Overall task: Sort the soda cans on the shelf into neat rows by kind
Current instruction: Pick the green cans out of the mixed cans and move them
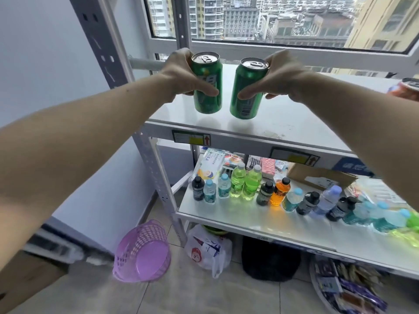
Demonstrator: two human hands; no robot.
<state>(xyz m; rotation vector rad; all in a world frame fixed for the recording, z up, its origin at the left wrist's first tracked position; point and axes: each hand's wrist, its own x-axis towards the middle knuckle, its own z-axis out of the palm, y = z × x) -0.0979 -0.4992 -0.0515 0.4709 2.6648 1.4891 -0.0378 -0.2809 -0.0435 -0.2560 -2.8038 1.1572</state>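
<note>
While both green cans hang clear of the board, the thing the next move hangs on is the gap under their bases: in the head view, the only one, the left can (pixel 207 83) and the right can (pixel 247 88) each float above the top shelf (pixel 283 114) near its front left part, with pale reflections on the white surface directly beneath them, so neither appears to be resting yet. Both stand nearly upright, long axis vertical, tops tipped slightly away from each other; the two are side by side, close but not touching. The left hand (pixel 181 73) grips its can from the outer left side, thumb crossing the front face low on the body and the other fingers curled round the back, where they are mostly hidden. The right hand (pixel 283 75) mirrors it from the outer right, thumb pressed across the front of its can, fingers wrapped behind. Both arms reach forward and up, forearms converging on the shelf, wrists roughly level with the can tops. As a judgement, these are two of one kind about to be set down together, and the coming move looks like a straight lowering to the board, keeping the bases flat and the pair aligned. At the far right edge an orange-red can (pixel 404 89) stands on the same shelf, well apart. Below, on the middle shelf (pixel 226 214), a row of small bottles (pixel 249 186) stands along the front.
</note>
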